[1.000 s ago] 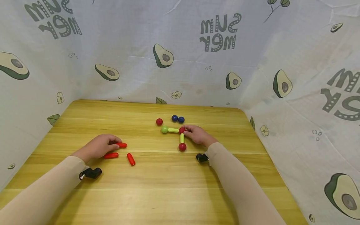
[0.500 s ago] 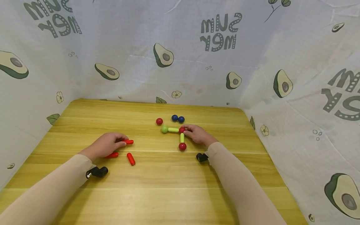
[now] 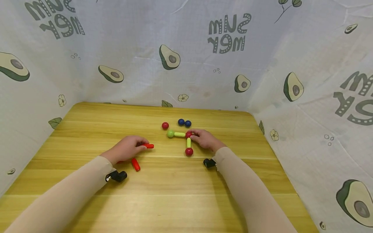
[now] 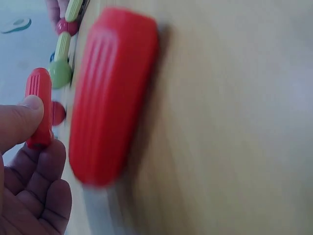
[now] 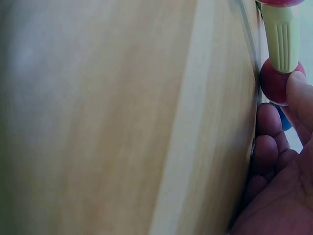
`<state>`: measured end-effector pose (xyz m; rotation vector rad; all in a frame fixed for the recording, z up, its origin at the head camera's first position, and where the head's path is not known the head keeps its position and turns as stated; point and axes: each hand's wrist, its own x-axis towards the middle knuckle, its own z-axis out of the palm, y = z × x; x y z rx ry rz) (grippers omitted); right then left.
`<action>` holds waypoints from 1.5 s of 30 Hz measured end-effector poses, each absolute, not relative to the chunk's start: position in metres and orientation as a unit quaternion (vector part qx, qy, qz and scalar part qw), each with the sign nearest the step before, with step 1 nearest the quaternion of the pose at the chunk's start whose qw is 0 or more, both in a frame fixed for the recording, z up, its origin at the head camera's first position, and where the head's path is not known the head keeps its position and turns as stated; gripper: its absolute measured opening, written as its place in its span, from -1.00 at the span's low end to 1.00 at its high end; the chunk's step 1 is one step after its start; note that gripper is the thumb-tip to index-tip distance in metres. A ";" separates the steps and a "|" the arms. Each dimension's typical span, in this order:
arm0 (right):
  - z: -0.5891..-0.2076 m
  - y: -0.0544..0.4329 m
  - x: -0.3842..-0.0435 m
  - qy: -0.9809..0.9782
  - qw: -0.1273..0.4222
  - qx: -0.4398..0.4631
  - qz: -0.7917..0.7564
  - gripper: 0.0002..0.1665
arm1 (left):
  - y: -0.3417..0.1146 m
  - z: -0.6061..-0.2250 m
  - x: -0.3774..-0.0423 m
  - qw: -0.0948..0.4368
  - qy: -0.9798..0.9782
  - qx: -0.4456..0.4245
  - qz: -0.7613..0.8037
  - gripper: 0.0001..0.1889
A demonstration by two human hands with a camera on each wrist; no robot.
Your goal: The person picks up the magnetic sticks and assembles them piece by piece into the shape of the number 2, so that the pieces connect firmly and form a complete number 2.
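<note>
1. Currently, the left hand [image 3: 128,149] pinches a short, glossy red rod with ridged sides [image 3: 149,146] between thumb and fingers, its free end pointing right toward some joined pieces. Half a second ago hand and rod were farther left; they have moved nearer those pieces.
2. The right hand [image 3: 205,140] pinches a shiny dark-red ball [image 3: 188,135] at the corner of an L shape, and is where it was before.
3. From that ball, a ridged yellow-green rod [image 3: 179,134] runs left to a lime-green ball [image 3: 170,133]; a second yellow-green rod [image 3: 189,143] runs toward the person to another dark-red ball [image 3: 189,151].
4. Partly covered by the left hand, a second red rod [image 3: 120,161] shows only as a sliver; a second ago it was in fuller view. A third red rod [image 3: 135,164] lies unmoved near that hand.
5. Beyond the L shape are a loose dark-red ball [image 3: 165,125] and a pair of dark-blue balls [image 3: 181,122], all unchanged.
6. Behind the yellowish wooden table [image 3: 163,200], a white cloth [image 3: 198,81] printed with avocado halves reads "summer" in grey dotted letters, "sum" above "mer", mirror-reversed. It appears left, centre and right, the right one cut off by the picture's edge.
</note>
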<state>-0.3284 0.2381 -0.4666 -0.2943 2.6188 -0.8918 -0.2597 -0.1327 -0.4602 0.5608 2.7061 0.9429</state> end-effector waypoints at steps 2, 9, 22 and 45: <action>-0.466 0.238 -0.328 0.926 0.179 -0.104 -0.316 -0.53 | -0.125 -0.459 -0.261 0.113 0.921 0.193 0.320 -0.70; -0.464 0.238 -0.327 0.927 0.179 -0.108 -0.311 -0.52 | -0.100 -0.460 -0.266 0.112 0.917 0.211 0.319 -0.72; -0.466 0.238 -0.327 0.929 0.175 -0.110 -0.307 -0.51 | -0.064 -0.461 -0.269 0.120 0.914 0.226 0.316 -0.72; -0.465 0.239 -0.326 0.929 0.179 -0.110 -0.306 -0.51 | -0.030 -0.465 -0.271 0.141 0.904 0.234 0.327 -0.77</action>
